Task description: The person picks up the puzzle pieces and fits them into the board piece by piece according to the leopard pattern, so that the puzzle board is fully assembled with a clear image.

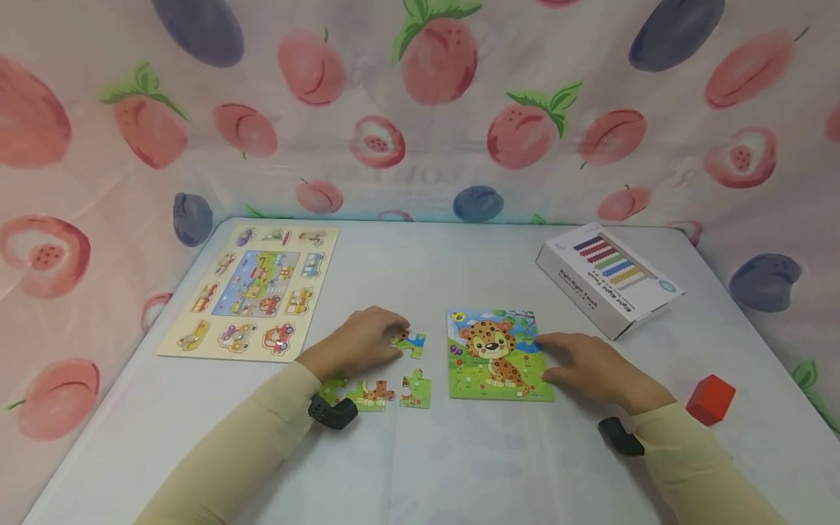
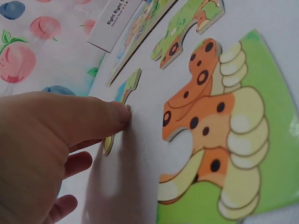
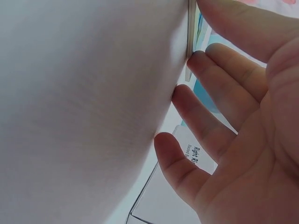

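My left hand pinches a jigsaw puzzle piece between thumb and fingers, close over the table. In the left wrist view the thumb covers much of this piece, leaving a blue and green end in sight. Nearer the body lie loose pieces: one with spotted legs and paws, a green one with a bit of tail, and a green one partly behind the left wrist. A square leopard picture board lies to their right. My right hand touches its right edge, fingers extended and spread.
A wooden vehicle puzzle board lies at the back left. At the back right stands a white box with coloured bars printed on top. A red block sits beside the right forearm. Fruit-patterned cloth borders the table.
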